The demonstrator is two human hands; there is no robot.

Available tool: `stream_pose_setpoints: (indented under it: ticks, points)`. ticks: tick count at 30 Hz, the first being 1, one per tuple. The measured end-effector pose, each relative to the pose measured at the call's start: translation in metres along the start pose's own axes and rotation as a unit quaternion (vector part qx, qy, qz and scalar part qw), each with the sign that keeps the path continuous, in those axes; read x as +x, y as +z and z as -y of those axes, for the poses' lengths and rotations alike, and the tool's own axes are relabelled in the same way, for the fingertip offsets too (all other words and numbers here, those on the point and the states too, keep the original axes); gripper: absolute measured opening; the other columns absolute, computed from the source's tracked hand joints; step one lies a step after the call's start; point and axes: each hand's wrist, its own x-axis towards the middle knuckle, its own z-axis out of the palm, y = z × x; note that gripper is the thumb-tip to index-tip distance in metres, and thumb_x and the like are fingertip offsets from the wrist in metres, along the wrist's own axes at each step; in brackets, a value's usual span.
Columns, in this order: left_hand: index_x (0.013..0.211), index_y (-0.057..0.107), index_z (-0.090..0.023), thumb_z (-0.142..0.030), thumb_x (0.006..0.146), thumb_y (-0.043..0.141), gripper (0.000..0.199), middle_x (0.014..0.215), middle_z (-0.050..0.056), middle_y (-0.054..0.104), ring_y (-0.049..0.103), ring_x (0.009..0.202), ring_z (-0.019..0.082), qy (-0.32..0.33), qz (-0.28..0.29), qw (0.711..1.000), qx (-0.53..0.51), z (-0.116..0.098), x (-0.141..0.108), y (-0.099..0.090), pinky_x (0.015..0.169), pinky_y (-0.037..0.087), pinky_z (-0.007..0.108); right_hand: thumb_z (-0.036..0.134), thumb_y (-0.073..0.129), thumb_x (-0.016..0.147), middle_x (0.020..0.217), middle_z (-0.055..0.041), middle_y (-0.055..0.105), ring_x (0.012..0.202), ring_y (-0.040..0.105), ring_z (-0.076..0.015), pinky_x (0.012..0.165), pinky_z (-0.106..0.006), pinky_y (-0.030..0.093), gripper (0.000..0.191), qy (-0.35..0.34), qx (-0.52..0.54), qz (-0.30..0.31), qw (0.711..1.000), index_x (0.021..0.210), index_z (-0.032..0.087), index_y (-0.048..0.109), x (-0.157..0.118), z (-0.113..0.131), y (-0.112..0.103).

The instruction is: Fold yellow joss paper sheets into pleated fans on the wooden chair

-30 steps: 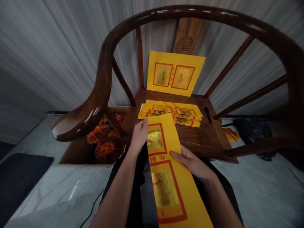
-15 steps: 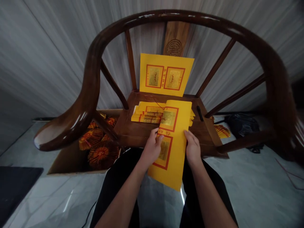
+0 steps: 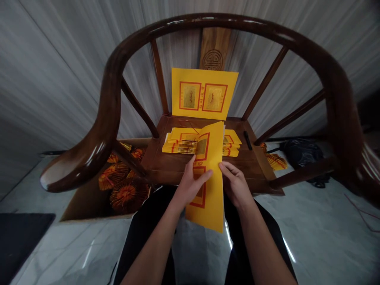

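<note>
A long yellow paper (image 3: 214, 190) with red-framed gold squares stands upright between my hands over the front of the chair seat. My left hand (image 3: 191, 183) grips its left side, thumb lying across the printed face. At the right edge, my right hand (image 3: 234, 183) pinches the paper between thumb and fingers. Behind it, stacks of folded yellow papers (image 3: 181, 146) lie on the wooden seat (image 3: 166, 166), partly hidden by the held paper. Another printed yellow sheet (image 3: 204, 95) leans against the chair's back.
The chair's curved armrest (image 3: 114, 83) rings the seat. A black pen (image 3: 247, 140) lies on the seat's right. Left below is a cardboard box (image 3: 80, 202) of folded orange-and-yellow paper rosettes (image 3: 123, 196). A black bag (image 3: 303, 154) rests on the floor at right.
The held paper has narrowed and turned, its right edge shifting left. My right hand has moved left with it, and my left thumb now reaches further across the paper. The view has shifted slightly.
</note>
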Motion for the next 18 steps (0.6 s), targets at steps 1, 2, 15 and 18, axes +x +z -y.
stream_pose_setpoints:
  ticks: [1,2,15,18]
  points:
    - [0.162,0.033,-0.025,-0.057,0.087,0.074,0.091,0.17,0.013,0.035,0.034,0.156,0.031,-0.016,0.022,0.999,-0.028,-0.003,-0.001,-0.003,0.128,0.028,0.046,0.049,0.087,0.075,0.099,-0.0032,0.081,0.09,0.076,-0.0262,0.083,-0.042,0.062,0.033,0.007,0.006,0.001,1.0,0.096,0.025,0.077,0.0,-0.001,0.002]
    - [0.161,0.034,-0.026,-0.056,0.088,0.074,0.089,0.17,0.011,0.036,0.034,0.157,0.031,-0.03,0.042,0.997,-0.055,-0.005,-0.002,-0.005,0.127,0.03,0.045,0.049,0.088,0.074,0.097,-0.0031,0.081,0.088,0.076,-0.0258,0.082,-0.042,0.062,0.033,0.015,0.01,0.003,1.0,0.094,0.024,0.076,-0.001,-0.001,0.005]
    - [0.151,0.048,-0.026,-0.044,0.085,0.08,0.076,0.16,0.01,0.052,0.052,0.144,0.032,-0.053,0.123,0.98,-0.149,-0.019,-0.012,-0.002,0.118,0.045,0.045,0.045,0.085,0.075,0.078,0.0025,0.075,0.062,0.066,-0.0173,0.065,-0.033,0.055,0.026,0.05,0.04,0.008,0.998,0.082,0.024,0.07,-0.003,0.0,0.015]
    - [0.147,0.05,-0.023,-0.044,0.084,0.08,0.073,0.152,0.012,0.058,0.057,0.137,0.031,-0.063,0.132,0.977,-0.155,-0.019,-0.013,0.001,0.112,0.049,0.043,0.043,0.086,0.073,0.073,0.0037,0.072,0.058,0.061,-0.0151,0.06,-0.029,0.049,0.025,0.052,0.056,0.006,0.997,0.076,0.024,0.069,-0.004,0.0,0.018]
